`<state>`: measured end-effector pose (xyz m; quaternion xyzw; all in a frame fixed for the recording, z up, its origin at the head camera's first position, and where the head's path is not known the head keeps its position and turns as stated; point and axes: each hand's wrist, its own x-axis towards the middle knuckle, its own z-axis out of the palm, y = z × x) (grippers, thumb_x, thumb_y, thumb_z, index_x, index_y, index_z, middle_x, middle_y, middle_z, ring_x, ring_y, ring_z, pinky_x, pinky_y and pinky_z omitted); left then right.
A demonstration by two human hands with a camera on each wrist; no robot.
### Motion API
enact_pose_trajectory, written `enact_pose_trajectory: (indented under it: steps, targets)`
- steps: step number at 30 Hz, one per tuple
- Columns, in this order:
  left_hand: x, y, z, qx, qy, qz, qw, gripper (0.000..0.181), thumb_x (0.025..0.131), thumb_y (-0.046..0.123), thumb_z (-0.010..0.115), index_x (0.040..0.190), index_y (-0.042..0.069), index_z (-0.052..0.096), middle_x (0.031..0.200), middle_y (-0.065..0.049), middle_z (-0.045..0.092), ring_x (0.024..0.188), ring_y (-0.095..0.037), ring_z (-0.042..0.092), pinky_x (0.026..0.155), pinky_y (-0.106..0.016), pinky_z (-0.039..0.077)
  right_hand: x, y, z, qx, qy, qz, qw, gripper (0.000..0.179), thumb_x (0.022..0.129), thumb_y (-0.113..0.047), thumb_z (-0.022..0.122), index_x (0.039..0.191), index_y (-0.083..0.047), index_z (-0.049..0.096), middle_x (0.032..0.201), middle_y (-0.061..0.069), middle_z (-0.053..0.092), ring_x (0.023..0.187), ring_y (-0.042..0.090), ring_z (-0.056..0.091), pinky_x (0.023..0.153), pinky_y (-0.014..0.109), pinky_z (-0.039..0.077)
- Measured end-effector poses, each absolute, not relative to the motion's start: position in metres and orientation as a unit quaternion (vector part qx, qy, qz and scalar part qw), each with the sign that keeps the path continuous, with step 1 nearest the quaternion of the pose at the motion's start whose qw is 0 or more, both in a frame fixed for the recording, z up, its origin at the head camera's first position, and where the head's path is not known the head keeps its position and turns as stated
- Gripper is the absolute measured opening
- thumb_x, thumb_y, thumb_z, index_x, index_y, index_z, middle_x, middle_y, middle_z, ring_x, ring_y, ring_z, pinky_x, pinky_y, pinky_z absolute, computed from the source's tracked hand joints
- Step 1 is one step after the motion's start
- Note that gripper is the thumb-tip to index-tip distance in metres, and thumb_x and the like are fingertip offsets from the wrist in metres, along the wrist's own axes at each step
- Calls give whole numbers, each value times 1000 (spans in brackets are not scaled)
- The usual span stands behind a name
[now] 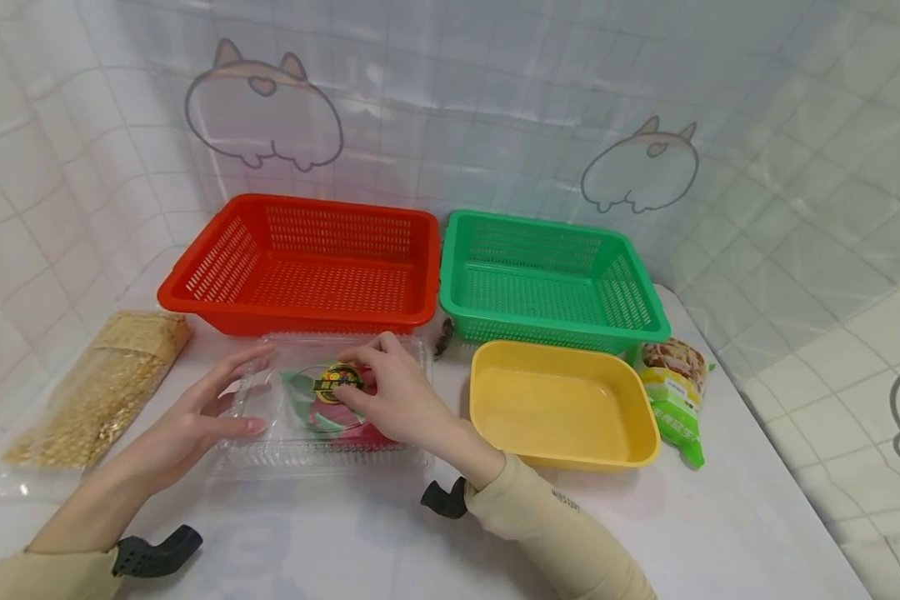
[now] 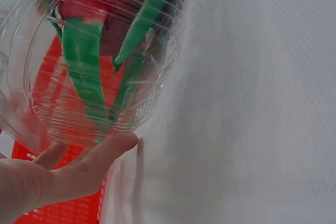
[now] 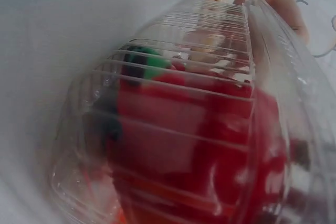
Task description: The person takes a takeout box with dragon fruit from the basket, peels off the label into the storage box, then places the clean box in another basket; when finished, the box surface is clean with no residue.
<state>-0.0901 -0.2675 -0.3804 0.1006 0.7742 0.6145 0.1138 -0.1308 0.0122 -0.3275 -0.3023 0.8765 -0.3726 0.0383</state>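
A clear plastic clamshell box (image 1: pixel 283 410) lies in front of the red basket, with red and green contents (image 1: pixel 300 392) showing through it. On its lid is a round black and yellow label (image 1: pixel 328 385). My left hand (image 1: pixel 198 421) is at the box's left end, thumb over the near corner and fingers stretched along the side; its fingertips meet the ridged edge (image 2: pixel 113 127) in the left wrist view. From above, my right hand (image 1: pixel 393 392) reaches onto the lid with bent fingers, thumb and index finger at the label; I cannot tell whether they pinch it.
Behind the box stand a red basket (image 1: pixel 300 321) and a green basket (image 1: pixel 555 332). To the right are a yellow tub (image 1: pixel 562 408) and a green snack bag (image 1: pixel 675 400). A clear bag of yellow grains (image 1: pixel 93 392) lies at the left.
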Motion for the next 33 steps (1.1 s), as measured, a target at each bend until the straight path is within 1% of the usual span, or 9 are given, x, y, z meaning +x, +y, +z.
enact_pose_trajectory:
  steps: [2,4,6,11,19,23,26,30,33]
  targets:
    - [-90,-268,-381,101,772,618,115,83,92,8,62,159,32,21,160,-1,21,132,-8,28,107,-69,28,-131,12,-328,-302,878,-369,37,34,94,-28,70,124,-13,68,106,0,54,89,7,51,72,15,44]
    - [-90,-268,-381,100,764,627,116,84,90,7,63,159,32,22,160,-2,20,133,-9,27,104,-78,17,-131,11,-328,-304,878,-367,39,35,94,-28,70,125,-12,68,106,0,53,90,7,50,72,15,43]
    - [-90,-268,-382,100,762,629,116,84,90,7,63,159,32,22,161,-2,19,133,-9,26,103,-81,13,-131,11,-328,-304,878,-366,42,35,94,-28,70,125,-11,68,106,0,53,91,7,49,72,14,43]
    - [-90,-267,-382,100,765,625,116,85,90,8,64,159,33,20,162,-3,18,132,-6,25,103,-80,15,-131,11,-329,-306,875,-373,46,32,94,-26,70,123,-11,67,107,1,52,92,8,50,74,14,43]
    - [-91,-266,-382,99,763,628,113,86,89,7,64,159,32,22,161,-2,18,131,-3,26,103,-82,9,-131,11,-329,-331,874,-356,29,27,95,-25,69,118,-12,64,108,-1,53,94,8,49,75,13,42]
    - [-91,-266,-382,99,765,626,114,85,89,7,63,159,32,21,161,-3,18,131,-4,27,102,-81,12,-132,12,-329,-324,874,-360,41,34,95,-25,69,124,-10,63,108,0,55,94,9,49,74,14,43]
    - [-91,-266,-381,97,770,619,116,85,91,8,62,159,34,20,161,-4,18,132,-7,28,102,-80,19,-133,13,-329,-314,872,-372,55,39,94,-25,70,128,-9,63,107,1,55,90,8,50,72,14,44]
    - [-92,-267,-381,92,773,616,119,84,92,8,62,159,35,19,162,-5,16,135,-15,26,100,-79,23,-136,12,-330,-309,866,-389,51,29,96,-20,68,121,-7,66,101,1,58,82,8,51,68,14,45]
    - [-92,-268,-382,89,770,620,120,84,91,8,61,159,36,20,162,-5,15,135,-17,23,100,-80,21,-139,11,-332,-309,865,-394,33,18,97,-16,65,113,-7,69,93,1,60,76,8,51,64,15,43]
